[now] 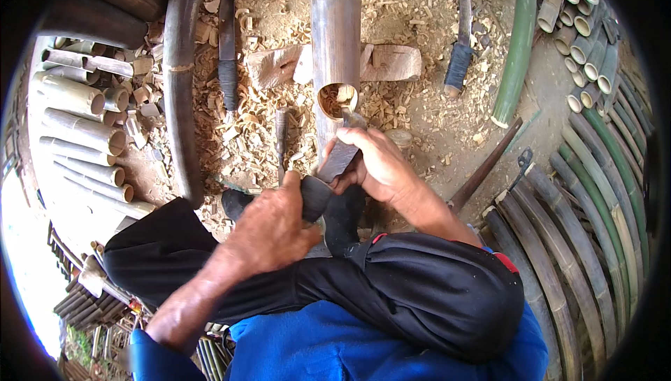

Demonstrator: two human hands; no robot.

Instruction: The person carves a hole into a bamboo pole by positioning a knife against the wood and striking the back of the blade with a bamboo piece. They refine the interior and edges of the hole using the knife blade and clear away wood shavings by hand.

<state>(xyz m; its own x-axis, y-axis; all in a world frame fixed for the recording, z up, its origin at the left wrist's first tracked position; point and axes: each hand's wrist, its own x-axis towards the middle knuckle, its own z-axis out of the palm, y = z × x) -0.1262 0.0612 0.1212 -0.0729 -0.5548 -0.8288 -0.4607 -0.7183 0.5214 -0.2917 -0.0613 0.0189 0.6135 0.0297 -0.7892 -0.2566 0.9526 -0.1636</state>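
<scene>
A thick bamboo tube (336,38) lies in front of me, with a round hole cut in its near part and shavings inside. My right hand (384,164) is closed around a dark grey, flat, block-like piece (339,159), whose narrow upper end reaches the near edge of the hole. My left hand (269,227) is closed at the dark, rounded end (316,197) just below that piece. Whether the two dark parts are one object I cannot tell. Left of the tube lies a slim tool with a brown handle (282,129).
Beneath the tube is a wooden block (395,63). Knives with wrapped handles lie left (227,52) and right (459,59). Wood shavings cover the ground. Cut bamboo tubes (80,94) are stacked at left; long bamboo poles (566,255) line the right.
</scene>
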